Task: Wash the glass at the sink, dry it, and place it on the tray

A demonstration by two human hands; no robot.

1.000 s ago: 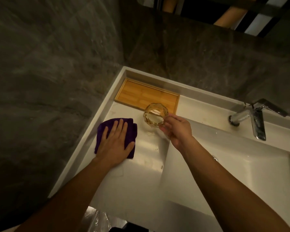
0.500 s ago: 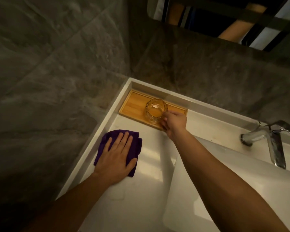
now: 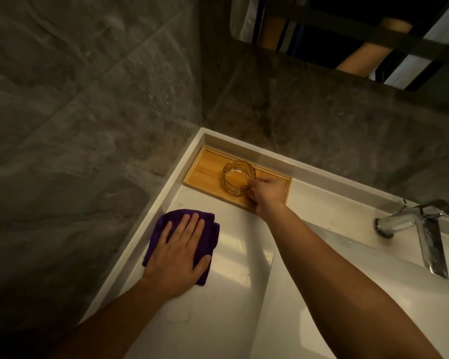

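Note:
A clear faceted glass [image 3: 237,177] stands upright on the wooden tray [image 3: 205,171] in the back left corner of the white counter. My right hand [image 3: 266,194] grips the glass by its right side, fingers curled around the wall. A folded purple cloth [image 3: 161,229] lies on the counter nearer to me, left of the basin. My left hand [image 3: 179,251] rests flat on top of the cloth with fingers spread.
The white basin [image 3: 335,294] slopes down on the right, with a chrome faucet [image 3: 423,229] at its back right. Grey stone walls close in behind and to the left. A mirror [image 3: 347,29] hangs above the back wall.
My right hand has carried the glass from above the counter edge back and left onto the tray. The left hand stays flat on the cloth.

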